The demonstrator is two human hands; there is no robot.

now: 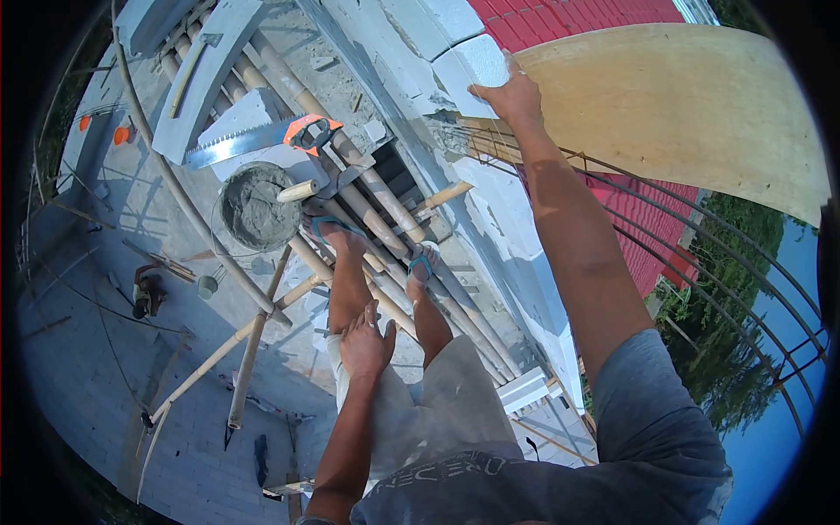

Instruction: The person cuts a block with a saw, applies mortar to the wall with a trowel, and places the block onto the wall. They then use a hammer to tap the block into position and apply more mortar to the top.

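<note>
White aerated block (477, 66) is sitting on top of the wall (516, 227), at its upper end. The person's right hand (512, 94) is pressing on the block's near corner. The fingers are lying loosely spread over the top face rather than wrapping round it, and the arm is stretching out long above the wall.

The left hand (366, 343) is resting on the left thigh just above the knee, palm down, fingers apart and holding nothing. Pale dusty shorts (455, 394) are showing just below it.

The person is standing high on a scaffold of bamboo poles (385, 206) running alongside the wall, with both sandalled feet (328, 229) planted on them.

Just beyond the feet, a round bucket of grey mortar (254, 208) is sitting on the poles, and a wooden tool handle (297, 191) is lying across its rim. A handsaw (254, 140) with an orange grip is lying near the bucket, on its far side, on a pale board.

On the other side of the wall, a curved plywood sheet (682, 105) is arching just beside the right hand. Thin steel rods (744, 262) are bending away beneath it, over a red tiled roof (647, 227). Paved ground (105, 367) is lying far below the scaffold.
</note>
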